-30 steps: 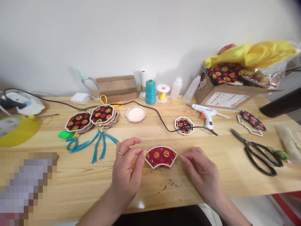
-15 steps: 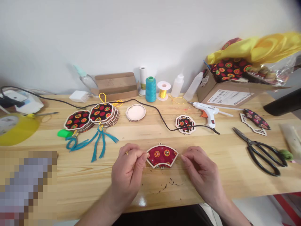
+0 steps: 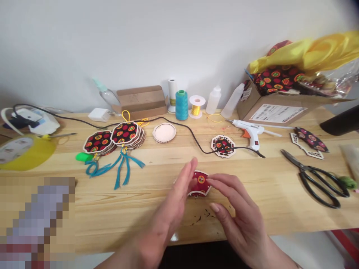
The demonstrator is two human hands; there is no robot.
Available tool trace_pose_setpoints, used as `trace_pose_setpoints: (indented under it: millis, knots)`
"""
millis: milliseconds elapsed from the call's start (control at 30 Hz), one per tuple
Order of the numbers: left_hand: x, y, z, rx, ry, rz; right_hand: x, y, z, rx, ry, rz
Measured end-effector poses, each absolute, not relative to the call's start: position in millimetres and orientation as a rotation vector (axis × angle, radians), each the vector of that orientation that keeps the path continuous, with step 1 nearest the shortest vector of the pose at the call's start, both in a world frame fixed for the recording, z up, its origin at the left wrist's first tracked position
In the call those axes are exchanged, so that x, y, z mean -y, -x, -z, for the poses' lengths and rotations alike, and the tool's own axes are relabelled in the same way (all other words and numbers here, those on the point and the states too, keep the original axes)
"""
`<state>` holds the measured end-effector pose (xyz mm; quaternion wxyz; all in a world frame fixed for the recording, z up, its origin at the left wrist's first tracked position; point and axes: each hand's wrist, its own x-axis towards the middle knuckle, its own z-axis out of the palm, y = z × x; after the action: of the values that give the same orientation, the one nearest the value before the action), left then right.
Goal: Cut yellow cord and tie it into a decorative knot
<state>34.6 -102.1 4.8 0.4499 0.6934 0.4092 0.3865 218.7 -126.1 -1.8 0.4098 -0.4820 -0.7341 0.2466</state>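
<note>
A fan-shaped ornament, dark red patterned fabric in a pale wooden frame, lies on the wooden table in front of me. My left hand is stretched out edge-on with its fingers straight, hiding the ornament's left part; whether it touches the piece I cannot tell. From the right, my right hand reaches in with thumb and fingers apart. Its fingertips are at the ornament's upper right edge, apparently touching it.
Stacked ornaments with blue tassels lie left of centre. A glue gun, an octagonal ornament and black scissors are to the right. Behind stand a blue thread cone and a cardboard box. A black cord crosses the table.
My left hand has let go of the ornament's left corner and straightened out in front of it. My right hand has opened from a pinch and moved to the ornament's right edge.
</note>
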Motion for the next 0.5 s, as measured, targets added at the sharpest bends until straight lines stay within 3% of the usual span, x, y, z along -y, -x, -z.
trace_pose_setpoints:
  millis: [100,233,400,500]
  knots:
    - [109,-38,-15,-0.504,-1.118,-0.794,125,-214,-1,1.940,1.193,-0.310]
    - [110,-44,-21,-0.302,-0.741,-0.693,123,-199,-13,2.296,0.991,-0.075]
    - [96,-34,-31,-0.534,-0.768,-0.917,129,-197,-21,2.546,0.598,-0.054]
    - [90,-20,-30,-0.844,-0.947,-1.190,133,-210,-13,2.384,0.704,-0.210]
